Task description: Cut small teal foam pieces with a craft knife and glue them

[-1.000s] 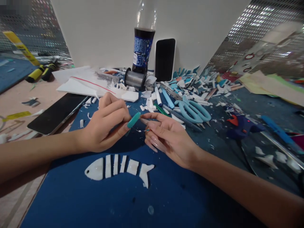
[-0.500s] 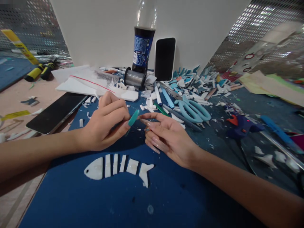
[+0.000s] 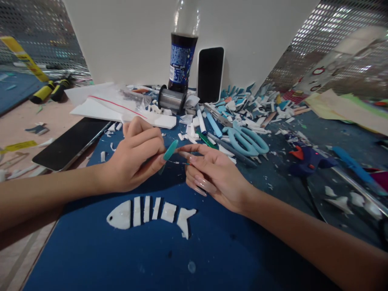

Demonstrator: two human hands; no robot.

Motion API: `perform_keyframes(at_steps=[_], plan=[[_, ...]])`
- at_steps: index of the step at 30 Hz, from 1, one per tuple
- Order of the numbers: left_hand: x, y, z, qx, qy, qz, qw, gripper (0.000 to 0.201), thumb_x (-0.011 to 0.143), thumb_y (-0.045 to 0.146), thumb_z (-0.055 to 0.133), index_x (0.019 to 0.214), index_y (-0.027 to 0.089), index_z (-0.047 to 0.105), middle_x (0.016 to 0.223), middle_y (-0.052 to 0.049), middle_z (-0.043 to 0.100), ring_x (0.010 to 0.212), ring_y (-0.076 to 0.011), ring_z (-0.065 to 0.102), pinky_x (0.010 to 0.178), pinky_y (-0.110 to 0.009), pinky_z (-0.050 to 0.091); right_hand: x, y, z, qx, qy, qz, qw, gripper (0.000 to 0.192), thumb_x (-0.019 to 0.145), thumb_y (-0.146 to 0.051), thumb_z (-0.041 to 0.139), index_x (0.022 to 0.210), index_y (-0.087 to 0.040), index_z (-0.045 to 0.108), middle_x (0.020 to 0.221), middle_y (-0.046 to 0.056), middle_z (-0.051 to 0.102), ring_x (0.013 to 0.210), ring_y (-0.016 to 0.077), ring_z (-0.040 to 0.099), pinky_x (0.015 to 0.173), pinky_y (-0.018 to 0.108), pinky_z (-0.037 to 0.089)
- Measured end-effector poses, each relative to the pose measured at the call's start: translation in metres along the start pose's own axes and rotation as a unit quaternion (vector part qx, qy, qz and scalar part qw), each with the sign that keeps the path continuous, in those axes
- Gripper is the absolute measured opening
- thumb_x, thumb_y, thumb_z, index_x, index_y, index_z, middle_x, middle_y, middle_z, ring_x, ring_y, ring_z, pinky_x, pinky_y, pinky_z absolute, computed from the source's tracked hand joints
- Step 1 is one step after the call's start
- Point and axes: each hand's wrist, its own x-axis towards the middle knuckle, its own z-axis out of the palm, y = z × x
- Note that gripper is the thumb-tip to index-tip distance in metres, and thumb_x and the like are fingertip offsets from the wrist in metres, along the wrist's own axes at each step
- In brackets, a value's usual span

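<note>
**Hands met over the blue mat**

Left hand (image 3: 133, 159) was closed around a teal tool (image 3: 169, 150), held above the blue mat (image 3: 121, 258). Right hand (image 3: 216, 176) pinched something tiny at the tool's tip; what, I could not tell. White fish cut-out (image 3: 151, 212) lay just below. Blue scissors (image 3: 247, 139) sat beyond.

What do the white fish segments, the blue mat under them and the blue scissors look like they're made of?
White fish segments: probably foam board or thick card, matte, cleanly cut edges, with matching white offcuts scattered nearby. Blue mat: likely a rubbery cutting mat, smooth with a dull sheen. Scissors: pale blue handles that look like moulded plastic, slightly glossy; the blades are mostly hidden, presumably metal.
</note>
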Motion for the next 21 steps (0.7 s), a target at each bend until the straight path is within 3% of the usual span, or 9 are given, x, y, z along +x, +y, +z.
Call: perform_keyframes(at_steps=[21], plan=[[0.0023, 0.0010, 0.0002, -0.010, -0.003, -0.004, 1.000, 0.021, 0.087, 0.015, 0.043, 0.066, 0.019, 0.042, 0.066, -0.001, 0.052, 0.064, -0.0152, 0.040, 0.066, -0.034, 0.034, 0.0005, -0.0012, -0.0008, -0.006, -0.017, 0.004, 1.000, 0.005, 0.092, -0.017, 0.045, 0.091, -0.016, 0.049, 0.039, -0.010, 0.041, 0.032, 0.0049, 0.027, 0.041, 0.020, 0.032]])
